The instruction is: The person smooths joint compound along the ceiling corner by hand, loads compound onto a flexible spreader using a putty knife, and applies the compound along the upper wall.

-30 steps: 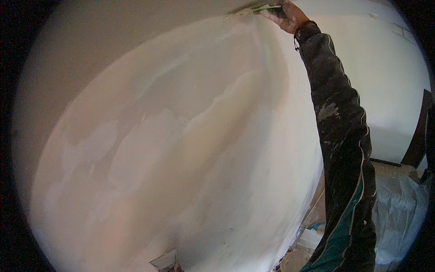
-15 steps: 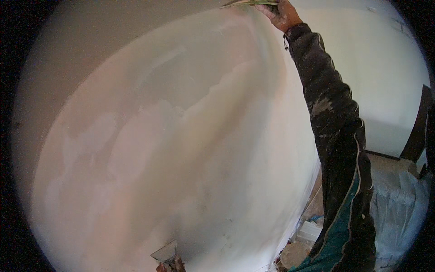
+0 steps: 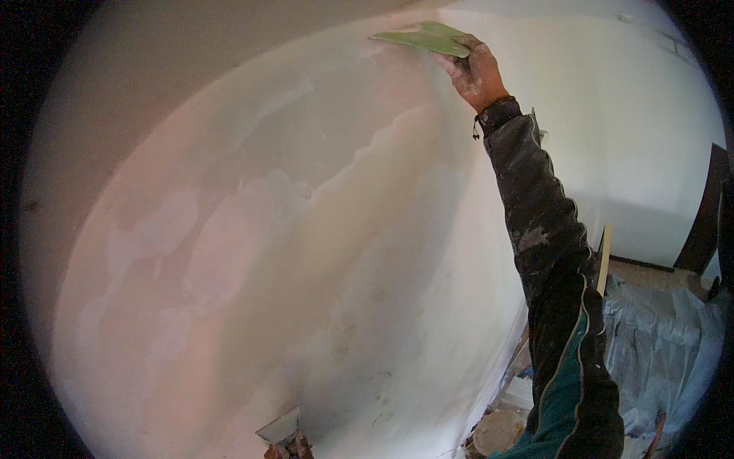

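Observation:
My right hand (image 3: pixel 474 76), dusted with white, grips a pale green flat spreader (image 3: pixel 413 38) high on the patchy plastered wall (image 3: pixel 321 214), close below the edge along the ceiling. Whether the blade touches the surface is unclear. The outstretched arm wears a dark sleeve with teal panels and white smears. At the bottom edge my left hand (image 3: pixel 287 447) holds a metal putty knife (image 3: pixel 277 422), its broad blade pointing up; only a few fingers show.
The ceiling (image 3: pixel 122 92) curves along the upper left. At the right are a white wall (image 3: pixel 642 138), a dark frame (image 3: pixel 699 214), something covered in plastic sheeting (image 3: pixel 657 336) and an upright pale board (image 3: pixel 602 260). Cluttered items, including a round container (image 3: pixel 497 432), lie low beside the wall.
My right hand has moved down and slightly left with the green spreader, whose flat face now shows more. My left hand and putty knife have risen slightly into view at the bottom.

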Available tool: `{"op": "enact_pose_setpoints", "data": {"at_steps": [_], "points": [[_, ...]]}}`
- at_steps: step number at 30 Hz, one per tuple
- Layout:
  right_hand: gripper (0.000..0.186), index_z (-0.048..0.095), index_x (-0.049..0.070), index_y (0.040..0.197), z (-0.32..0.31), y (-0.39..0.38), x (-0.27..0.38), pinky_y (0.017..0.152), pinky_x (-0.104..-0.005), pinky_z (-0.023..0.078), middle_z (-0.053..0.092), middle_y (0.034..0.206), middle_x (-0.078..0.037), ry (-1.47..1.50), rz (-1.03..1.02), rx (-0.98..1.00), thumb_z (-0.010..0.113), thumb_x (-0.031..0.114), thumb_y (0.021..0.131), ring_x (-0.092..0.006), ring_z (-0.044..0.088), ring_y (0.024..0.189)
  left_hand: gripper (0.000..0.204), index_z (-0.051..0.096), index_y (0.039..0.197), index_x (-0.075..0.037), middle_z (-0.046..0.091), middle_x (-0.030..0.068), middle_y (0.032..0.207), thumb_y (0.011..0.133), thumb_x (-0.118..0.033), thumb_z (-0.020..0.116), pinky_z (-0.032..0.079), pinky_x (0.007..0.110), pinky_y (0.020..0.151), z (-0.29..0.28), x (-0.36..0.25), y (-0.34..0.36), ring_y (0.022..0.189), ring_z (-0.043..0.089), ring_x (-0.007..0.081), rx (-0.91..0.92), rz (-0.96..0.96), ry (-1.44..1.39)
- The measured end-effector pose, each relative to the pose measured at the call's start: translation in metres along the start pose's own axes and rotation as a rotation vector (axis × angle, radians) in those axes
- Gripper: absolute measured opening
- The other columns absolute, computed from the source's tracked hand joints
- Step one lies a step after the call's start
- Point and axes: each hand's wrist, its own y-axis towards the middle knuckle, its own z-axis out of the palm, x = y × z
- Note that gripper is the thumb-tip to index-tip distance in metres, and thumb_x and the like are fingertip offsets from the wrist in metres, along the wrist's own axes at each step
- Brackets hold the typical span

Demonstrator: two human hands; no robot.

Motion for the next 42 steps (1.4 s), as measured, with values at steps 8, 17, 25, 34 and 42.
{"op": "enact_pose_setpoints", "data": {"at_steps": [8,17,25,34,42], "points": [[0.023,0.047,-0.006,0.111,0.015,-0.001,0.018,0.098,-0.0396,0.055,0.054,0.109,-0.016,-0.168,-0.266,0.060,0.036,0.012,0.102,-0.0283,0.060,0.101,0.023,0.057,0.068,-0.006,0.055,0.0061,0.060,0.087,-0.013,0.068,0.038,0.032,0.044,0.027,-0.041,0.005,0.047,0.050,0.0227,-0.076,-0.007,-0.038],[0.025,0.043,-0.006,0.117,0.006,0.000,0.014,0.101,-0.0419,0.053,0.052,0.115,-0.019,0.159,-0.081,0.085,0.032,0.013,0.104,-0.0298,0.059,0.107,0.024,0.058,0.070,-0.008,0.056,0.0048,0.060,0.088,-0.020,0.068,0.039,0.032,0.046,0.040,-0.047,-0.013,0.048,0.050,0.0227,-0.072,0.035,0.039],[0.028,0.058,-0.005,0.106,0.018,0.024,0.096,0.070,-0.0309,0.057,0.067,0.099,-0.016,-1.223,0.024,0.353,0.063,0.020,0.094,-0.0213,0.065,0.086,0.022,0.059,0.069,-0.009,0.055,0.0049,0.060,0.087,-0.016,0.069,0.038,0.033,0.047,0.051,-0.038,-0.025,0.050,0.050,0.0205,0.069,-0.149,0.045],[0.031,0.038,-0.008,0.128,-0.021,-0.067,0.038,0.103,-0.0515,0.049,0.047,0.130,-0.024,-0.943,-0.311,0.320,0.036,0.010,0.103,-0.0365,0.054,0.119,0.016,0.059,0.079,-0.005,0.055,0.0022,0.066,0.082,-0.011,0.073,0.045,0.029,0.056,0.084,-0.019,-0.032,0.057,0.052,0.0174,-0.045,-0.120,-0.160],[0.035,0.040,-0.001,0.131,0.011,-0.130,-0.016,0.096,-0.0548,0.054,0.049,0.131,-0.017,0.016,-0.009,-0.296,0.048,0.008,0.099,-0.0339,0.056,0.117,0.018,0.058,0.070,-0.005,0.050,-0.0005,0.058,0.082,-0.005,0.070,0.045,0.031,0.052,0.091,0.011,-0.063,0.059,0.052,0.0151,0.040,-0.290,-0.237]]}}
